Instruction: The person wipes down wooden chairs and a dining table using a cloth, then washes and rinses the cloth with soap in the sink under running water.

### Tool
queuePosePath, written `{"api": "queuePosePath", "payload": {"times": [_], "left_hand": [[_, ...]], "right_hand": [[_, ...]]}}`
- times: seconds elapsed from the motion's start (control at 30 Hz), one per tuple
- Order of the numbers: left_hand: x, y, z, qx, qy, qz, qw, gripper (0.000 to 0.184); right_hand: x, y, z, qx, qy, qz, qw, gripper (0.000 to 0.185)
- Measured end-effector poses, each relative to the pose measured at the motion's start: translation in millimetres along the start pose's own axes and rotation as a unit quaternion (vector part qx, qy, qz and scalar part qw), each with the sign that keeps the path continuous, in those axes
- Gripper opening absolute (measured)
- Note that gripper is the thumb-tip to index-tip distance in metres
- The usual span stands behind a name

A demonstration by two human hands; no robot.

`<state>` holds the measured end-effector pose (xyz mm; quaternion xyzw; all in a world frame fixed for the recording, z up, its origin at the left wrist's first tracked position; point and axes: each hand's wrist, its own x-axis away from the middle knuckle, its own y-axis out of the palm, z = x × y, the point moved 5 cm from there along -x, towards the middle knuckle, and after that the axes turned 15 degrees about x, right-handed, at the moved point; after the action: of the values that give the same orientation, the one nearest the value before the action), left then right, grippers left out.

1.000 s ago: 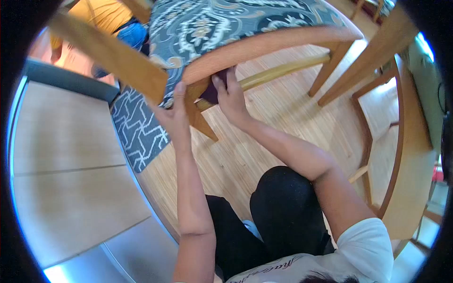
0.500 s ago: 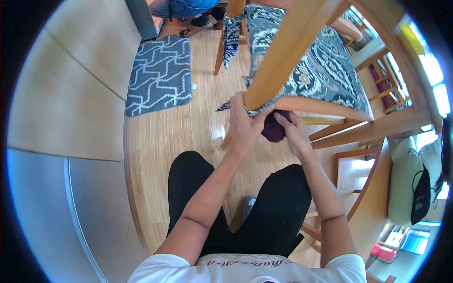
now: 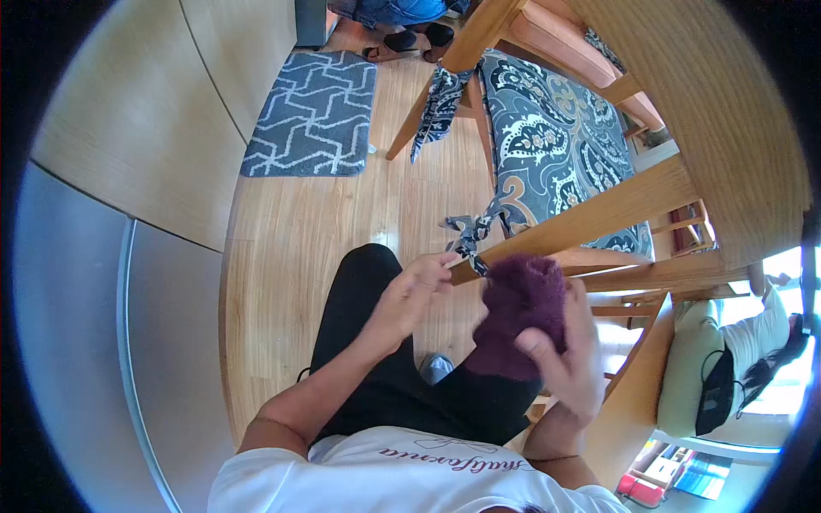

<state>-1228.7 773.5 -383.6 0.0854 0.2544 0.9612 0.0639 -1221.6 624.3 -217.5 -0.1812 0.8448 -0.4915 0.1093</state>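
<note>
My right hand [image 3: 571, 363] grips a fuzzy dark purple cloth [image 3: 523, 312], thumb across its front and fingers behind. The cloth hangs bunched over my right thigh. Just left of it, my left hand [image 3: 409, 301] is raised with loosely bent fingers, somewhat blurred, and appears to hold nothing. Its fingertips are close to a knotted fabric tie [image 3: 469, 235] on the chair's wooden back post [image 3: 590, 218]. Beyond the post lies a grey paisley seat cushion [image 3: 547, 137], with another tie [image 3: 440, 107] knotted at its far corner.
A grey patterned mat [image 3: 312, 115] lies on the wood floor [image 3: 299, 274], beside cabinets [image 3: 128, 111] on the left. At the top, a person in jeans [image 3: 385, 10] crouches near the chair. A wooden tabletop and a pale green cushion [image 3: 691, 368] are at the right.
The purple cloth has come out from under the chair's edge toward me in my right hand and spread larger. My left hand has drawn back from the post. The view has shifted.
</note>
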Motion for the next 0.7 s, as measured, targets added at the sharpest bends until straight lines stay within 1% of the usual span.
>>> {"api": "queuePosePath", "payload": {"times": [0.03, 0.07, 0.1, 0.13, 0.17, 0.2, 0.23, 0.27, 0.3, 0.37, 0.4, 0.43, 0.47, 0.5, 0.57, 0.6, 0.67, 0.7], "left_hand": [[10, 1, 6, 0.244, -0.1, -0.003, 0.965, 0.07], [21, 9, 12, 0.471, -0.196, -0.008, 0.86, 0.065], [25, 15, 19, 0.475, -0.185, 0.025, 0.86, 0.056], [22, 8, 10, 0.47, -0.166, 0.023, 0.867, 0.047], [17, 2, 5, 0.465, -0.147, 0.021, 0.873, 0.039], [8, -9, 2, 0.438, -0.115, 0.076, 0.888, 0.036], [-6, -19, 6, 0.41, -0.084, 0.131, 0.898, 0.034], [-24, -22, 19, 0.377, 0.029, 0.11, 0.919, 0.032], [-49, -30, 16, 0.354, 0.083, 0.152, 0.919, 0.032], [-98, -29, 16, 0.32, 0.118, 0.164, 0.926, 0.034], [-124, -25, 11, 0.188, 0.143, 0.114, 0.965, 0.035], [-156, -16, -11, 0.22, 0.05, 0.112, 0.968, 0.035], [-187, 2, -25, 0.28, 0.061, 0.097, 0.953, 0.028], [-201, 8, -24, 0.203, 0.085, 0.147, 0.964, 0.025], [-213, 5, -20, 0.237, 0.086, 0.11, 0.961, 0.023], [-216, -2, -22, 0.237, 0.084, 0.111, 0.962, 0.023], [-228, -20, -22, 0.11, 0.13, 0.102, 0.98, 0.022], [-238, -31, -22, 0.112, 0.131, 0.102, 0.98, 0.022]], "right_hand": [[-2, -6, -18, 0.059, -0.044, 0.073, 0.995, 0.036], [-5, -9, -21, 0.062, -0.045, 0.071, 0.995, 0.036], [-8, -15, -24, 0.032, -0.075, 0.073, 0.994, 0.032], [-11, -18, -27, 0.003, -0.109, 0.075, 0.991, 0.029], [-5, -28, -11, -0.061, -0.016, 0.194, 0.979, 0.024], [-3, -38, 8, -0.065, 0.048, 0.29, 0.954, 0.024], [-9, -46, 15, -0.088, 0.049, 0.414, 0.905, 0.025], [-18, -51, 21, -0.111, 0.049, 0.531, 0.839, 0.029], [-35, -51, 23, -0.11, 0.046, 0.53, 0.839, 0.029], [-59, -48, 35, -0.28, 0.032, 0.53, 0.8, 0.037], [-66, -41, 29, -0.28, 0.031, 0.53, 0.8, 0.037], [-81, -25, 17, -0.29, 0.022, 0.476, 0.83, 0.039], [-94, -14, 9, -0.3, 0.011, 0.42, 0.856, 0.041], [-95, -14, 13, -0.299, 0.005, 0.42, 0.857, 0.041], [-92, -11, 24, -0.205, 0.059, 0.405, 0.889, 0.044], [-93, -9, 27, -0.214, 0.059, 0.438, 0.871, 0.04], [-93, -5, 28, -0.22, 0.074, 0.451, 0.862, 0.037], [-93, -5, 30, -0.227, 0.082, 0.462, 0.853, 0.034]]}}
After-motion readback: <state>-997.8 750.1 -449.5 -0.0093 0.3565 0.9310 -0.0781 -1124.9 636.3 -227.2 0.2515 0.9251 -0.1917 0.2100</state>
